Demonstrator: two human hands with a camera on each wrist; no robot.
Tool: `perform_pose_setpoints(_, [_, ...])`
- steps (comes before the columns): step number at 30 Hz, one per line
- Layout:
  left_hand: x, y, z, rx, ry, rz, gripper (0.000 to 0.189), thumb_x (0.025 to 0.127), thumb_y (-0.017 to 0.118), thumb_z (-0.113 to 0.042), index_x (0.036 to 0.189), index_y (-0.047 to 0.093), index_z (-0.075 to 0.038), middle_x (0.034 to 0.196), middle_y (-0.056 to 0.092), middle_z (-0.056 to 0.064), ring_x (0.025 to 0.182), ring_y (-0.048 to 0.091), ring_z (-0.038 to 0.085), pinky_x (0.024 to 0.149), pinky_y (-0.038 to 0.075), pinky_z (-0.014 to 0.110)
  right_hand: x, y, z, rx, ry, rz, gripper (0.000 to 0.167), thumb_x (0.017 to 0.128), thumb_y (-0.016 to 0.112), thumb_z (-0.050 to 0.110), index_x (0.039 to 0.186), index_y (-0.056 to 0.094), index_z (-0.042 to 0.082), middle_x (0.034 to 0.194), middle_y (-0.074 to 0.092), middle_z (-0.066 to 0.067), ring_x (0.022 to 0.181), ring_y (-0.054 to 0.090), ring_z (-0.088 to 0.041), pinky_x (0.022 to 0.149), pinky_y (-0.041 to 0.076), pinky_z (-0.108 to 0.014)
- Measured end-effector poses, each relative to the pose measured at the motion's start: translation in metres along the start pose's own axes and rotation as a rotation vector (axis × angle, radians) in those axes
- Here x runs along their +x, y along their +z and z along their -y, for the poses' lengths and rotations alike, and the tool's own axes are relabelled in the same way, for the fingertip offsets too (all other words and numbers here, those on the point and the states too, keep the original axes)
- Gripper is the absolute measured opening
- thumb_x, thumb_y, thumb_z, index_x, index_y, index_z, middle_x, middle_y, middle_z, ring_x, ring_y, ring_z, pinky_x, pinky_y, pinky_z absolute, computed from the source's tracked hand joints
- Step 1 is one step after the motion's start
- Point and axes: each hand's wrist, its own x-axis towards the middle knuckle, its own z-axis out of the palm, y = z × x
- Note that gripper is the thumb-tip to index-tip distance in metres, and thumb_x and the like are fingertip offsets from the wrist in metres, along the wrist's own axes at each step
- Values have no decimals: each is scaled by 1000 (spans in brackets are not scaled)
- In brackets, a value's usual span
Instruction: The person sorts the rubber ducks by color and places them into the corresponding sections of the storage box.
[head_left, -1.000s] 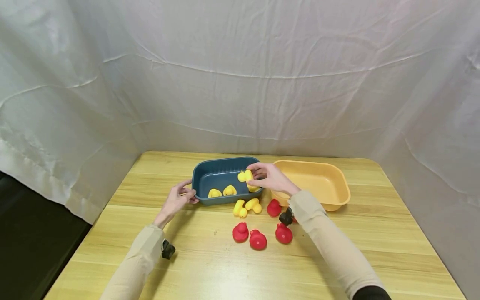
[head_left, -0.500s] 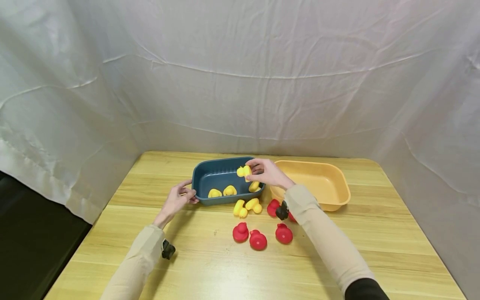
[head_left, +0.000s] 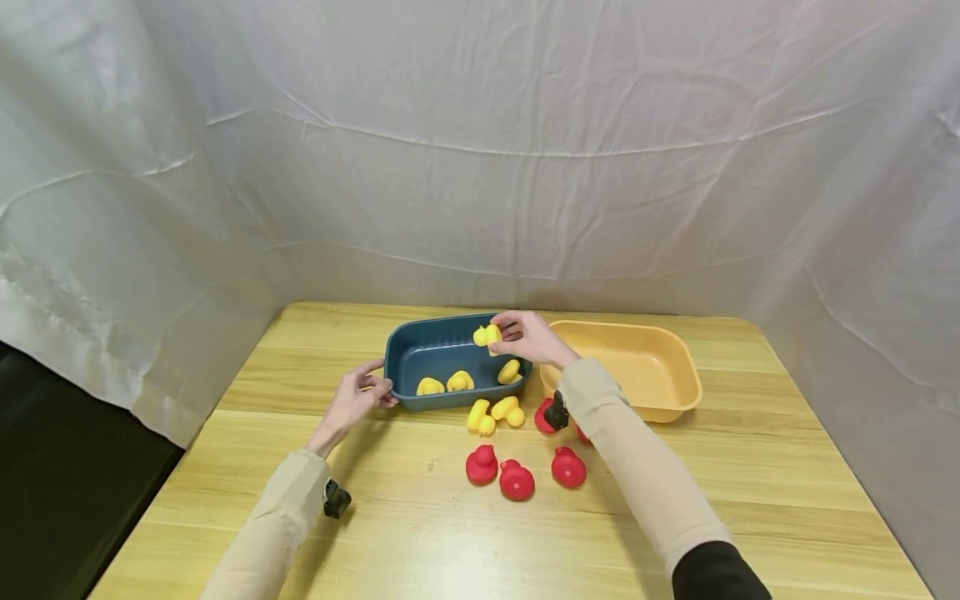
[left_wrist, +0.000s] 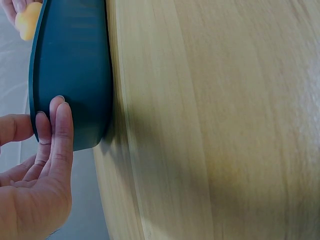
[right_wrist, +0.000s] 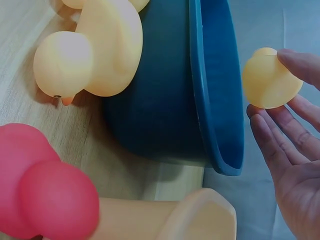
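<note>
My right hand (head_left: 531,340) pinches a yellow toy duck (head_left: 487,335) between thumb and fingers, above the right end of a dark blue basin (head_left: 393,400). In the right wrist view the held duck (right_wrist: 270,82) is beyond the basin's rim, apart from it. At the basin's left end my left hand (head_left: 352,406) grips the rim; the left wrist view shows its fingertips (left_wrist: 62,112) against the outer wall. Inside the basin lie two yellow ducks (head_left: 460,381) near the front wall and another yellow duck (head_left: 510,372) at the right.
Two yellow ducks (head_left: 507,411) lie on the wooden table (head_left: 420,533) before the basin. Several red ducks (head_left: 517,481) lie nearer and to the right, one partly hidden by my right sleeve. An orange-yellow basin (head_left: 678,400) stands right of the blue one. Pale cloth (head_left: 480,208) hangs behind.
My right hand has risen slightly and moved back with the yellow duck, uncovering the duck in the basin's right end. My left hand stays at the rim.
</note>
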Motion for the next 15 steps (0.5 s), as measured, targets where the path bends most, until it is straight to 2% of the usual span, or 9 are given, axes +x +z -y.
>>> perform_pose_setpoints(8, [-1, 1, 0, -8, -2, 0, 57, 100, 54, -1, 150, 32, 13, 101, 67, 33, 77, 74, 23, 82, 66, 45, 8, 3, -6, -18, 12, -14, 49, 92, 73, 12, 135, 57, -4, 130, 61, -24, 113, 65, -35, 101, 59, -42])
perform_pose_setpoints(15, [-1, 1, 0, -7, 2, 6, 56, 100, 54, 0, 150, 31, 13, 103, 66, 36, 78, 74, 24, 83, 65, 46, 11, 5, -5, -37, 30, -27, 48, 92, 73, 12, 135, 57, -4, 132, 61, -24, 114, 65, -36, 102, 58, -43])
